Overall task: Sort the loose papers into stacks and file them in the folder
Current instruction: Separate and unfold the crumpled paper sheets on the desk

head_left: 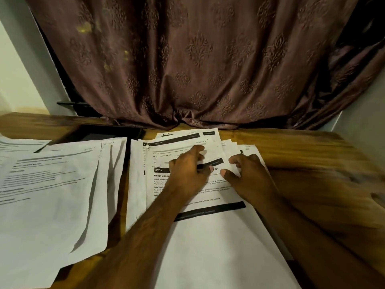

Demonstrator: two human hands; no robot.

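A: Where is there room on your desk [302,147]?

B: Bare wood shows at your 2 to 3 o'clock, right of the papers, out to the desk's right edge, and in a narrow strip at 12 o'clock before the brown patterned curtain [198,59] that hangs down onto the back edge. A thin gap of wood runs between the two paper groups.

A: And the papers themselves?

B: One loose spread of printed sheets [52,184] lies at your 9 to 10 o'clock, overlapping and skewed, its near corners past the desk's front edge. A fanned pile of forms [187,140] sits at 12 o'clock, with a blank white sheet [218,247] under your forearms at 6 o'clock. A dark flat thing, perhaps the folder [100,132], lies at 11 o'clock, half covered by the left spread; you cannot be sure what it is.

A: Anything readable?

B: The top form shows "3703" in a black bar and a heading starting "Drop Essen"; behind it, "SECTION A". Smaller text is blurred.

A: Your hands?

B: Your left hand [187,172] rests on the top form, fingers loosely bent and pressing the paper. Your right hand [248,172] is just beside it, thumb and curled fingers pinching the form's right edge.
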